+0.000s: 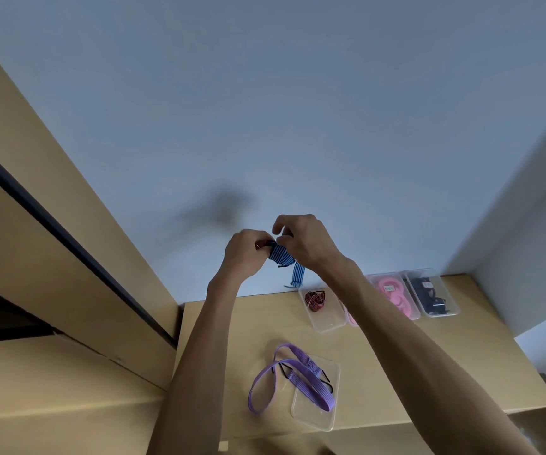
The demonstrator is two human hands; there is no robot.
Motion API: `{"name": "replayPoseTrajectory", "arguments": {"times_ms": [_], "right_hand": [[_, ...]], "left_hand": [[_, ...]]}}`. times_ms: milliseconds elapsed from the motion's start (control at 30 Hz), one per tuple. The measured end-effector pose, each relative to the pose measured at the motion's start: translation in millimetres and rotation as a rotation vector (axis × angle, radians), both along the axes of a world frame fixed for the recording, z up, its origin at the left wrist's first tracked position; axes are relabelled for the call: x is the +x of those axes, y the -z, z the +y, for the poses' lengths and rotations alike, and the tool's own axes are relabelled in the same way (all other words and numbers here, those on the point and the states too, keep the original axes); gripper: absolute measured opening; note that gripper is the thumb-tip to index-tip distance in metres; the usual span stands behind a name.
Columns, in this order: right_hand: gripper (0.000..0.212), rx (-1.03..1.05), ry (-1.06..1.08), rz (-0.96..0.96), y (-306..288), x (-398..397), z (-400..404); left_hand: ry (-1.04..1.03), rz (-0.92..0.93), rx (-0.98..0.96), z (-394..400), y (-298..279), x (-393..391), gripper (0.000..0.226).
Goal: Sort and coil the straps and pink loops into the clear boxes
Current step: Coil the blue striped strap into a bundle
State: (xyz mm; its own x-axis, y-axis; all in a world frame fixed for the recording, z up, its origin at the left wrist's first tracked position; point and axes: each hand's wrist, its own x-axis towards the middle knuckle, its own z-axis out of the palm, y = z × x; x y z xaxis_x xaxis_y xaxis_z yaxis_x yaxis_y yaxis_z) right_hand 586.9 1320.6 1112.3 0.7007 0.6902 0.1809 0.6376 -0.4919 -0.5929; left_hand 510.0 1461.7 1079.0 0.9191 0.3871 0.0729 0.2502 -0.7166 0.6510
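Raised in front of the wall, my left hand (pixel 244 253) and my right hand (pixel 304 241) hold a blue striped strap (pixel 281 254) between them. Its coiled part is pinched at my fingertips and a loose end (pixel 297 274) hangs down. On the table a purple strap (pixel 265 379) lies loose, partly over a clear lid (pixel 314 412). At the back, a clear box (pixel 327 323) holds a red strap (pixel 315 300), another box (pixel 412 310) holds pink loops (pixel 393 292), and a third (pixel 442 310) holds a dark strap (pixel 429 293).
The wooden table (pixel 225 339) meets a pale wall (pixel 265 126) at the back. A wooden cabinet (pixel 51 257) rises along the left. A white wall corner (pixel 527 257) stands on the right.
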Motion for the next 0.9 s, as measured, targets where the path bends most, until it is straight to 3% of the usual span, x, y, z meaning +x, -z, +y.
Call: {"name": "replayPoseTrajectory", "arguments": {"times_ms": [67,167,367,467,667,800,900], "right_hand": [[0.010,0.047,-0.021,0.017,-3,5,-1],[0.010,0.192,0.001,0.188,-3,15,-7],[0.012,0.414,0.020,0.653,7,24,-15],[0.015,0.439,0.003,0.773,11,20,-15],[0.022,0.640,0.045,0.811,17,4,-5],[0.025,0.601,0.049,0.833,22,2,-5],[0.017,0.498,0.034,0.719,28,1,-4]], "left_hand": [[0.087,-0.025,-0.174,1,-2,-3,0.022],[0.164,-0.096,-0.427,2,-5,-9,0.023],[0.173,-0.177,-0.666,-1,1,-14,0.031],[0.131,-0.236,-0.789,-4,-2,-13,0.029],[-0.041,-0.412,-0.895,-14,-13,-2,0.015],[-0.173,-0.452,-0.935,-19,-12,0,0.012],[-0.263,-0.494,-0.957,-22,-10,-1,0.010]]}}
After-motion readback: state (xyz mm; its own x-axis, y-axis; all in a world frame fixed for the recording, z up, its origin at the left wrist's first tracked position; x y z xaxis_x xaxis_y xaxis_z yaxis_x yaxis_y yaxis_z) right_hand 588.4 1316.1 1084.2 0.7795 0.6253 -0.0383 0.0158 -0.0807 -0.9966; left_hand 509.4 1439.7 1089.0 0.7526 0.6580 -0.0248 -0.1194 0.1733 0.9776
